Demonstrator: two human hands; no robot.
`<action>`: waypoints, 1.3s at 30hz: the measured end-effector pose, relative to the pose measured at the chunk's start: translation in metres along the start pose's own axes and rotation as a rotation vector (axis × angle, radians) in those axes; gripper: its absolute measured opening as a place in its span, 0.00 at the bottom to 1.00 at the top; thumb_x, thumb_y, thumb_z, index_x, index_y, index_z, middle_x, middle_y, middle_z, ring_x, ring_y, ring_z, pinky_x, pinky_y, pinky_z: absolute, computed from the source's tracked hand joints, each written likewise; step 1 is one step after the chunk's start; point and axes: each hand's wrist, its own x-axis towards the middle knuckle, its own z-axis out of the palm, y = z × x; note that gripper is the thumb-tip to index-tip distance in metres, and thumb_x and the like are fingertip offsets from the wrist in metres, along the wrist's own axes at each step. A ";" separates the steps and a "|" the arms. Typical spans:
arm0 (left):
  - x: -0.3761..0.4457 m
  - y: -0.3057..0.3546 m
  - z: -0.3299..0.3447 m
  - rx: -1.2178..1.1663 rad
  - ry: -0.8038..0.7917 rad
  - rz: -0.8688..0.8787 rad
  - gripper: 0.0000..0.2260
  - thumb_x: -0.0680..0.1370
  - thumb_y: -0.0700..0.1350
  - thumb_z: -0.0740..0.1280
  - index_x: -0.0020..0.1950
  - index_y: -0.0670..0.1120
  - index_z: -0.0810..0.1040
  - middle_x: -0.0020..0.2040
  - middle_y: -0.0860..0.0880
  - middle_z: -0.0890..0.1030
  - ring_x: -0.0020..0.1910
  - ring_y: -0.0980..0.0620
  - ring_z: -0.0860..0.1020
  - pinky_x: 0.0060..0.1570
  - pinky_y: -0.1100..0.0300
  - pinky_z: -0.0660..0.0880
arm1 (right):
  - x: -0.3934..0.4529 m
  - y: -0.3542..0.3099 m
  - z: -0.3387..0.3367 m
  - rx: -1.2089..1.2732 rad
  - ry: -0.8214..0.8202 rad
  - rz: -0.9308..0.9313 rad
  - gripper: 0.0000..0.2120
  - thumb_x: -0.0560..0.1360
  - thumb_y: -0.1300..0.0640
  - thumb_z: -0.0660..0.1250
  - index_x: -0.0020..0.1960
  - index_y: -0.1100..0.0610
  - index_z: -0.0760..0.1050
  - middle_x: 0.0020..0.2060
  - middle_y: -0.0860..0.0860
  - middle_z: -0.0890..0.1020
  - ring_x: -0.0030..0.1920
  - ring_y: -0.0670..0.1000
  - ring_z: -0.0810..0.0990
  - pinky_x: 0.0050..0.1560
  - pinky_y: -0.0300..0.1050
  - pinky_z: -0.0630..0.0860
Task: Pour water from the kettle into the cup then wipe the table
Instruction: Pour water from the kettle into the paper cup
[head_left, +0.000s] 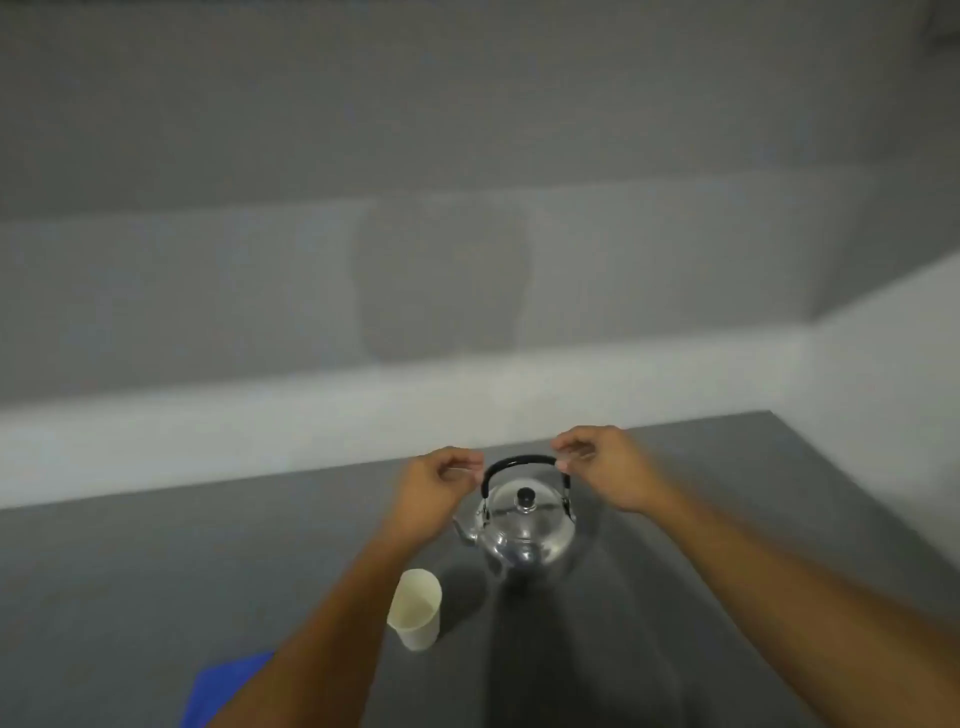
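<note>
1. The steel kettle (524, 530) stands upright on the grey surface (727, 519), its black handle (519, 461) arching between both hands.
2. The left hand (434, 488) and the right hand (608, 467) have loosely curled fingers (563, 447) beside the handle's ends, gripping nothing.
3. A paper cup (415, 608) stands near the kettle, a blue cloth (228, 686) beyond it.
4. No writing is legible.

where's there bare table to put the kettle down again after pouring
The table is bare right of the kettle out to the right edge, and on the far left toward the wall. It is crowded at the near left, where the cup and blue cloth lie under the left hand and its arm.
</note>
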 end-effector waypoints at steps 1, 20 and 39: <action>0.004 -0.004 0.004 0.025 0.013 -0.010 0.09 0.77 0.38 0.74 0.57 0.46 0.84 0.53 0.50 0.87 0.50 0.53 0.85 0.53 0.67 0.79 | 0.007 0.007 0.003 -0.016 -0.001 -0.002 0.13 0.74 0.61 0.75 0.57 0.53 0.82 0.50 0.47 0.85 0.52 0.48 0.82 0.60 0.44 0.77; 0.049 -0.045 0.024 0.271 0.011 -0.062 0.13 0.72 0.41 0.78 0.55 0.50 0.87 0.48 0.53 0.88 0.47 0.59 0.84 0.53 0.68 0.75 | 0.044 0.018 0.032 -0.146 -0.160 -0.022 0.13 0.75 0.55 0.74 0.60 0.50 0.83 0.53 0.48 0.86 0.53 0.48 0.82 0.60 0.44 0.76; 0.027 -0.044 -0.004 0.231 -0.157 -0.005 0.21 0.75 0.42 0.76 0.68 0.50 0.80 0.60 0.54 0.85 0.61 0.56 0.82 0.68 0.55 0.75 | 0.016 0.016 0.049 -0.084 -0.095 -0.087 0.07 0.76 0.55 0.72 0.54 0.48 0.84 0.45 0.51 0.85 0.46 0.50 0.82 0.52 0.44 0.74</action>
